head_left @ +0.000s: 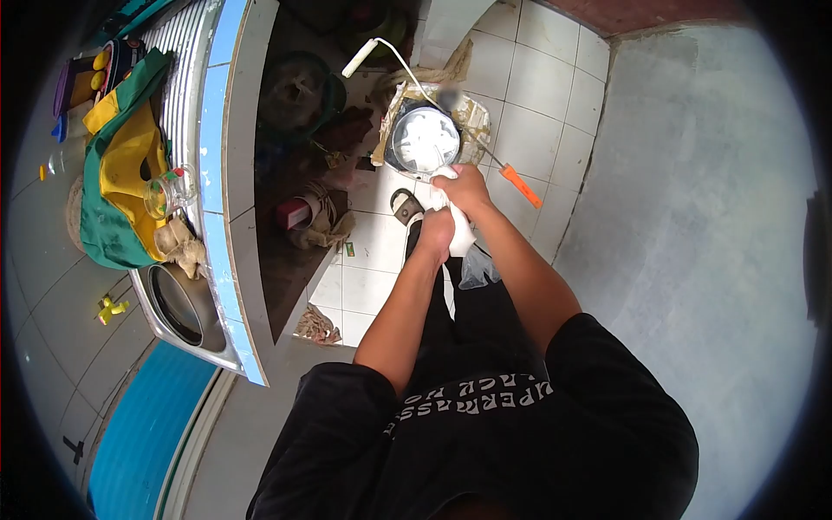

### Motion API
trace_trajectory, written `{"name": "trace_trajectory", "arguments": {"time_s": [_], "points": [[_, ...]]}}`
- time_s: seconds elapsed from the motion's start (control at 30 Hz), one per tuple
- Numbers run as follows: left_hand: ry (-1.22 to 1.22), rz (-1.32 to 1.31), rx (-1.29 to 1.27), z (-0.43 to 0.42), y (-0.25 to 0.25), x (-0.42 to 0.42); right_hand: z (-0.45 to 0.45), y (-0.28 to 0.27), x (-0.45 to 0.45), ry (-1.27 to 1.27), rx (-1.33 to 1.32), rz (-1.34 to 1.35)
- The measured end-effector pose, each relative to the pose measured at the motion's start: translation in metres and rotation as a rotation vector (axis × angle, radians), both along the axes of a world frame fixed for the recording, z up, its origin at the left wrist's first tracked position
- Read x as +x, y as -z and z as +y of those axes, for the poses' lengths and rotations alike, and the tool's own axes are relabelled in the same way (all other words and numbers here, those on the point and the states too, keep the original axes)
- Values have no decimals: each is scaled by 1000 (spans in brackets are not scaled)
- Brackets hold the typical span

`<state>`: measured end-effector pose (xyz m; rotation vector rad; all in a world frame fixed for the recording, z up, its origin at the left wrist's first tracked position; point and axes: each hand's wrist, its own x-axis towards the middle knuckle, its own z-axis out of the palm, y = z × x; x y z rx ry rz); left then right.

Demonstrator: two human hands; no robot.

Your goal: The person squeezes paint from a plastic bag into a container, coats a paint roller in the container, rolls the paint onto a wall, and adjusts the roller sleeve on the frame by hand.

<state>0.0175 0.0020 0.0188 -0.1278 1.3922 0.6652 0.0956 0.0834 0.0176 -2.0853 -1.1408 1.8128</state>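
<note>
A white bag (459, 234), its contents not visible, is gripped in both my hands at the rim of a round metal pot (399, 160). Lower on the bag, my left hand (438, 232) is closed around it. My right hand (469, 189) is closed on its upper end, nearest the pot. White lumpy material (426, 139) fills much of the pot. A paint roller (355, 59) with a bent wire frame lies beyond it. To the right, a tool with an orange handle (520, 186) leans from the pot's side. A clear plastic bag (478, 270) is below my hands.
Under the pot is a stained, torn sheet (477, 113) on white floor tiles (520, 130). A tiled counter (217, 173) with a sink (186, 308), green-yellow cloth (117, 191) and glass jar (165, 195) stands left. A grey wall (685, 217) rises right. A sandal (406, 206) shows below.
</note>
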Motion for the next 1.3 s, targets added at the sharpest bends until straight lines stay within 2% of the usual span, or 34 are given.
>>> {"name": "trace_trajectory", "arguments": {"time_s": [0.07, 0.23, 0.5, 0.63, 0.7, 0.8, 1.1, 1.3], "points": [[3, -13, 1, -7, 10, -3, -7, 14, -1, 16, 31, 23], [30, -7, 1, -4, -5, -13, -12, 19, -11, 11, 90, 140], [-5, 8, 33, -2, -12, -8, 1, 4, -12, -83, 136, -36], [64, -43, 18, -5, -7, -8, 2, 2, -15, -34, 181, -57], [-26, -2, 12, -5, -11, -1, 6, 2, -15, -156, 147, -109], [-37, 48, 9, -3, -23, 2, 8, 8, -20, -173, 179, -136], [33, 150, -12, -9, -18, 10, 22, 25, -30, -214, 137, -163], [3, 93, -7, -10, -14, 10, 26, 19, -31, -186, 144, -151]]}}
